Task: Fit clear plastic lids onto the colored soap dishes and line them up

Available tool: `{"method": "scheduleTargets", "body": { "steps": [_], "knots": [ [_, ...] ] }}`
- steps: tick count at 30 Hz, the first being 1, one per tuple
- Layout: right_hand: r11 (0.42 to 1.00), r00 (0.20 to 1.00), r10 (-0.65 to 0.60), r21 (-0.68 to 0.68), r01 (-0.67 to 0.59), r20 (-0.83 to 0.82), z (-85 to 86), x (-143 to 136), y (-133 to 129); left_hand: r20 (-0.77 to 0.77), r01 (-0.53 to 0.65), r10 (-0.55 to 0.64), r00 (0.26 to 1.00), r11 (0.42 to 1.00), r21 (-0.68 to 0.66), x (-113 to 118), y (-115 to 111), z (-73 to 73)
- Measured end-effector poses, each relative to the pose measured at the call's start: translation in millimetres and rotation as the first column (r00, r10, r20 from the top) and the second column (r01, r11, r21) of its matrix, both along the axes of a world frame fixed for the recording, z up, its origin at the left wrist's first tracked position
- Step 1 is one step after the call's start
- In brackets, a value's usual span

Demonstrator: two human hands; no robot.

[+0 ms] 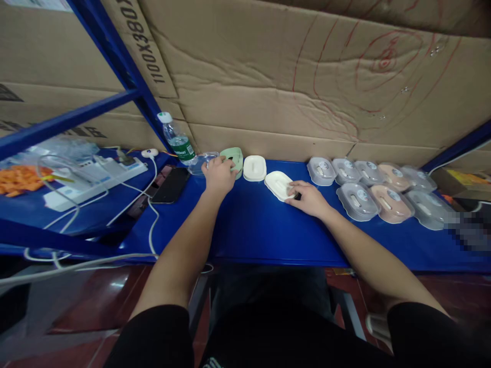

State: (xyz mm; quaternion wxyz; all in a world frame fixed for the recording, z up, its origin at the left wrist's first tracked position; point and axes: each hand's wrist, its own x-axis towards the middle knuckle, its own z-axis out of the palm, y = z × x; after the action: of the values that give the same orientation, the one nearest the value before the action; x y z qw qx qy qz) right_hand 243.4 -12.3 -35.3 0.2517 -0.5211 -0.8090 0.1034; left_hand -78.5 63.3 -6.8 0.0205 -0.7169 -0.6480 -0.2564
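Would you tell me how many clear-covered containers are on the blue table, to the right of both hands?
8 clear-covered containers: five in the back row, nearer the cardboard, and three in the front row. The pixelated far right might hide more.

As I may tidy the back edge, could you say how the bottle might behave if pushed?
The bottle stands tall and narrow, so a high push would probably tip it. Its round sides suggest it could then roll. Its clear plastic wall likely flexes when squeezed.
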Motion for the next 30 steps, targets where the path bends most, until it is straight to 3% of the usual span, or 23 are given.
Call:
{"method": "scheduleTargets", "body": {
  "steps": [4, 9, 16, 20, 24, 27, 30],
  "knots": [
    [0.999, 0.995, 0.038, 0.030, -0.035, -0.089, 0.6, -2, 1, -0.014, -0.006, 0.006, 1.000, 1.000, -0.018, 3, -4, 7.5],
    [0.992, 0.977, 0.050, 0.120, -0.025, -0.206, 0.6, 0, 2, -0.054, 0.008, -0.008, 0.999, 1.000, 0.007, 6, -3, 1.9],
    [0.972, 0.966, 0.008, 0.228, 0.053, -0.260, 6.8, -11, 5, -0.172, 0.160, -0.146, 0.974, 0.985, 0.069, 22, -10, 1.4],
    [0.959, 0.990, 0.011, 0.281, 0.030, -0.144, 22.5, -34, 22, -0.127, 0.054, -0.047, 0.991, 0.997, 0.052, 16, -8, 3.2],
    [0.968, 0.996, -0.043, 0.243, 0.061, -0.080, 34.3, -69, 49, -0.077, -0.051, 0.051, 0.996, 0.999, -0.003, 8, -5, 2.4],
    [0.972, 0.983, -0.135, 0.175, 0.155, -0.123, 31.7, -98, 59, -0.092, -0.086, 0.084, 0.992, 0.996, -0.021, 6, -4, 1.3],
    [0.986, 0.981, -0.140, 0.070, 0.150, -0.135, 23.3, -117, 59, -0.102, -0.083, 0.079, 0.992, 0.996, -0.033, 7, -4, 0.1]
  ]
}}
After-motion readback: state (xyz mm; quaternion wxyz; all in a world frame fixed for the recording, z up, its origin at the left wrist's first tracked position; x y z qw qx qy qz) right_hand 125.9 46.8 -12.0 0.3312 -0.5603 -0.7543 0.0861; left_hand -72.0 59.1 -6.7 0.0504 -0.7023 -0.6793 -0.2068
